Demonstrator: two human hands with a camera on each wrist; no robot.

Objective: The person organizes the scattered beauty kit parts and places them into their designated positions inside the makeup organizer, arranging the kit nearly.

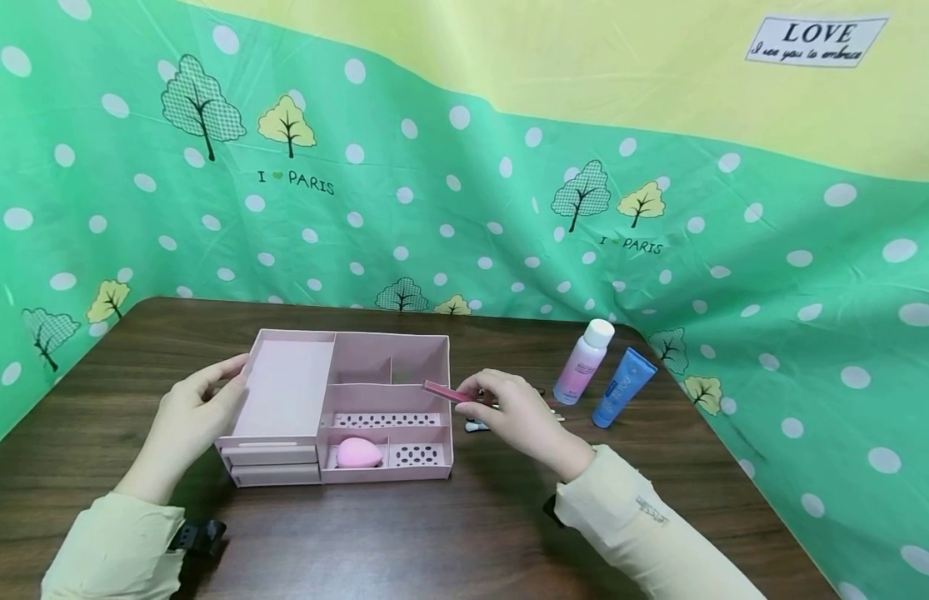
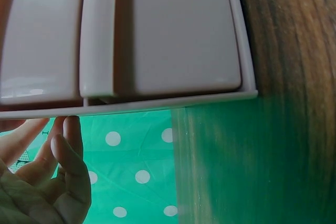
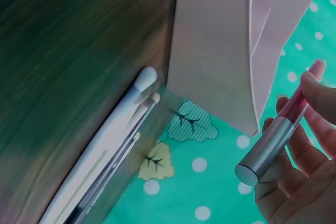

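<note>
on the left side of the pink organizer (image 1: 284, 383), the left hand (image 1: 188, 421) touches the wall with its fingertips; the fingers are bent a little, thumb and forefinger apart, and they are not closed around anything. nearer than this hand, to the left of the organizer's front, a black device (image 1: 199, 538) sits at the cuff of a pale sleeve (image 1: 115, 546). the organizer itself rests on the brown worktop (image 1: 337, 542). its left part has a flat top and, at the front, two drawers (image 1: 272, 455). its right part is divided into compartments: in the front row, a pink sponge (image 1: 359, 453) lies in the left one, while the right one shows dark spots on its floor.

by the right wall of the organizer, the right hand (image 1: 512, 412) holds a pink tube (image 1: 443, 392). here the fingers are clamped on the tube, and its pink end points left, over the wall in the head view; in the right wrist view, the other end is silver. just to the right of the organizer, partly hidden by this hand, brushes (image 1: 476, 426) lie on the worktop. farther right of the organizer come a bottle (image 1: 578, 371) with white cap and, beside it, a blue tube (image 1: 624, 389). behind the organizer hangs a green and yellow cloth (image 1: 464, 217) with white dots and trees.
</note>
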